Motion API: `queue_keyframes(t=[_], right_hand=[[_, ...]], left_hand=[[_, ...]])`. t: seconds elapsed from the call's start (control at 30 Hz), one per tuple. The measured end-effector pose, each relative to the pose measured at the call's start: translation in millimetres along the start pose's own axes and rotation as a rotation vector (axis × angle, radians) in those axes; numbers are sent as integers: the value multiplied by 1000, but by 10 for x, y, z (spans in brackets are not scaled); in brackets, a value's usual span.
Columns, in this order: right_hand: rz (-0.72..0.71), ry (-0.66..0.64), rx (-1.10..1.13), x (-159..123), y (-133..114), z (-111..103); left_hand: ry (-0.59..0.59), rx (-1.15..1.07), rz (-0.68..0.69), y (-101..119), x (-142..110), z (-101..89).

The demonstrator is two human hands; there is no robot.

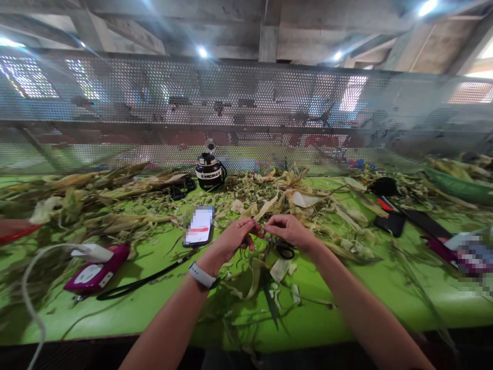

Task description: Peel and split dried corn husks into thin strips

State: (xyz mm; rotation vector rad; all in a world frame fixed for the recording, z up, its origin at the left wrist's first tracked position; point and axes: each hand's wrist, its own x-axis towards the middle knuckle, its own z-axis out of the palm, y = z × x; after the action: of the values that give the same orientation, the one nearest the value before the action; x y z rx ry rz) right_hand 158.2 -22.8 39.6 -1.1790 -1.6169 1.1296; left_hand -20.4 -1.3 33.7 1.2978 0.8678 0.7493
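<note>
My left hand (pixel 241 235), with a pale watch band (pixel 202 275) on its wrist, is closed in a pinch above the green table. Close on its right, my right hand (pixel 290 231) pinches too, its fingertips nearly meeting those of the left. Whatever they hold between them is too small to make out. Black looped handles (pixel 285 251), apparently of scissors, lie just under my right hand. Strips of dry, pale corn husk (pixel 267 207) spread behind and around both hands. Nearer me, a dark pointed leaf or strip (pixel 270 300) rests on the table among small pale scraps.
A phone (pixel 198 226) lies left of my hands, a black jug marked ENERGY (pixel 210 173) behind it. Further left sits a purple power bank (pixel 98 272) with a white cable and black strap. A green basket (pixel 458 185) stands right. Perforated metal panels (pixel 246 92) border the back.
</note>
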Motion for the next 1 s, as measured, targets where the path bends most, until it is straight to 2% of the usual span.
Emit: queue_keyframes(t=[0.17, 0.3, 0.47, 0.6, 0.7, 0.8, 0.9, 1.0], right_hand=[[-17, 20, -52, 27, 45, -7], [-13, 24, -75, 35, 57, -49], [-60, 37, -81, 42, 61, -59], [-65, 43, -125, 30, 24, -133], [-63, 87, -148, 2, -18, -293], [-138, 156, -155, -31, -57, -479], [-309, 215, -185, -69, -94, -612], [-426, 232, -202, -117, -138, -688]], left_hand=[[-52, 104, 43, 0, -15, 16], [-153, 208, 50, 26, -34, 0], [-214, 207, 77, 21, -45, -11], [-151, 167, 79, 14, -27, -43], [-57, 185, 101, 13, -7, -89], [-32, 262, 121, 8, 0, -119], [-109, 379, 165, 28, -35, -106], [-314, 422, 170, 97, -126, -55]])
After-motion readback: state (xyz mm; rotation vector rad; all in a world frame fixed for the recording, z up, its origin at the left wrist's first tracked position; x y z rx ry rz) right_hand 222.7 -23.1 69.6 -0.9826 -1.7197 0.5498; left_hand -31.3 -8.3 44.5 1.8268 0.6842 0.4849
